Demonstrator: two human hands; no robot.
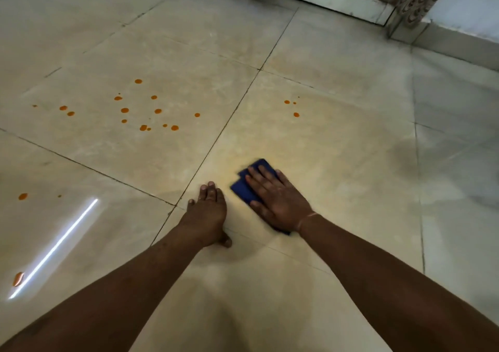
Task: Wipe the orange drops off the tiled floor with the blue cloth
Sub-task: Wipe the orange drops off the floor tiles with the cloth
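The right hand [278, 200] lies flat on the blue cloth [247, 189], fingers [260, 174] spread and palm pressing the folded pad against the tiled floor [337, 162]. A flat, open hand puts weight across the whole cloth, which suits rubbing more than picking up. The left hand [209, 211] rests on the bare tile just beside it at about 9 o'clock, fingers close together and bent slightly, thumb tucked back; it looks like a prop for the person's weight while leaning forward.

The tile around the cloth has a faint yellowish smear, so this patch seems partly wiped. Most orange drops [140, 111] are scattered well away at roughly 11 o'clock from the cloth, three smaller ones [296, 114] sit at 1 o'clock, and a few more [23, 196] lie far off at 9 o'clock. Much of the job appears to remain.
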